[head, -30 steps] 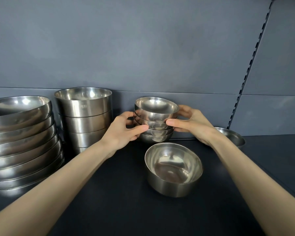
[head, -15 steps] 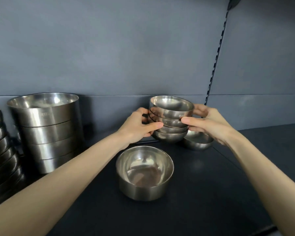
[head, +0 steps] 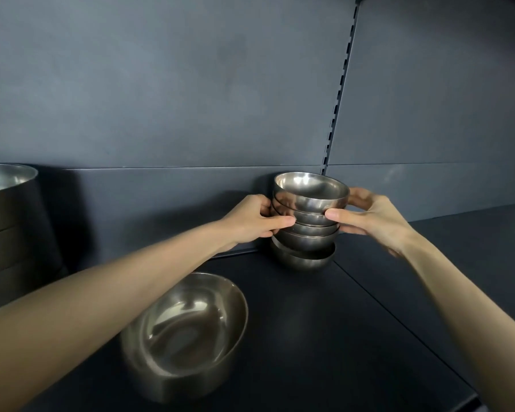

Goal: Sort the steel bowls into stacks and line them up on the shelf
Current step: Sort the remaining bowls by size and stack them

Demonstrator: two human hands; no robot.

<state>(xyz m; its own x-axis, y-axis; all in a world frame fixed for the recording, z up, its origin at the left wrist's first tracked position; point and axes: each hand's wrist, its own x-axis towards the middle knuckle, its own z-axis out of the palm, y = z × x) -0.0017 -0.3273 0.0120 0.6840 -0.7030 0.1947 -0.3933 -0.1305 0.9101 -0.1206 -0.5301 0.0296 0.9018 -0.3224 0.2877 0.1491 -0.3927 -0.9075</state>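
Observation:
A stack of small steel bowls (head: 309,200) is held between both my hands near the back of the dark shelf (head: 354,337). My left hand (head: 250,223) grips its left side, thumb across the front. My right hand (head: 369,220) grips its right side, thumb on the front and fingers behind. The stack's bottom sits in a wider shallow steel bowl (head: 302,258) standing on the shelf; whether they touch is unclear. A deeper single steel bowl (head: 185,331) stands nearer me, under my left forearm.
A stack of tall straight-sided steel bowls (head: 9,221) stands at the far left edge. The grey back panel (head: 191,99) with a slotted upright (head: 339,84) rises right behind the held stack. The shelf's front edge runs at the lower right.
Both hands carried the small-bowl stack to the right and over the shallow bowl that lay by the wall. The view swung right, so the wide-bowl stack on the left has left the frame.

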